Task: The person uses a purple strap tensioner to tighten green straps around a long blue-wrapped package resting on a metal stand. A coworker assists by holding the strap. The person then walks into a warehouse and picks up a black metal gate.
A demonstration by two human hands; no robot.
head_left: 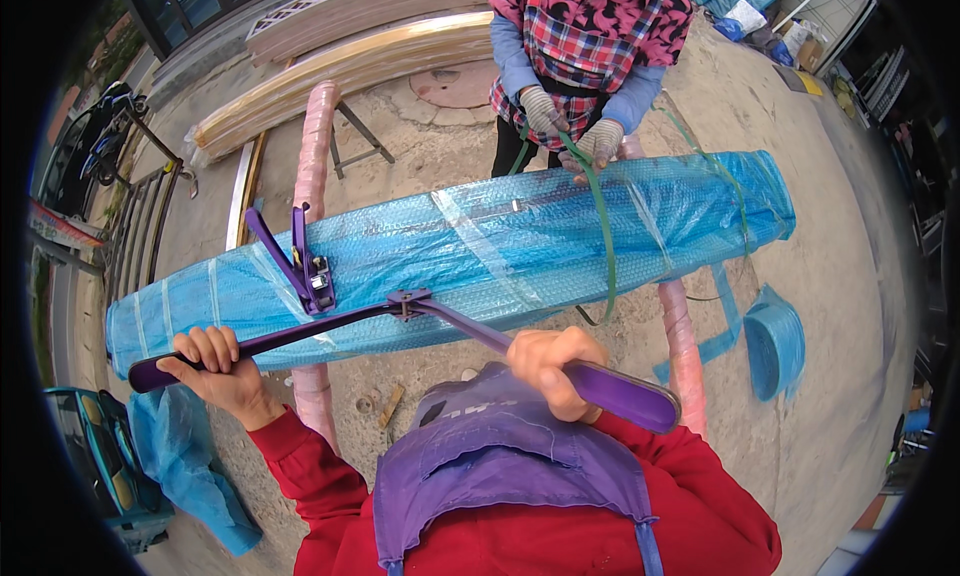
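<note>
The long-handled tool (408,303) is dark purple, with two slender arms that meet at a small, compact metal head and spread from it in a wide, shallow V. Each arm broadens into a flat, rounded paddle, and the right paddle shows a brighter violet face with a dark rim. The head appears over the near edge of the long blue package (390,241); whether it touches the wrap I cannot tell.

The left hand (222,371) is near the package's left end, its fingers curled over the left arm of the tool and grasping it just short of the tip, the forearm in its red sleeve (300,461) slanting up from below. The right hand (556,371) is beyond the package's near side, its fingers clenched round the other arm, the paddle jutting out past the fist.

On top of the package, left of its middle, stands a smaller purple tool (318,284) with two raised levers. A green strap (607,236) crosses the package right of its middle, and at the far side a co-worker's gloved hands (600,143) hold it.
</note>
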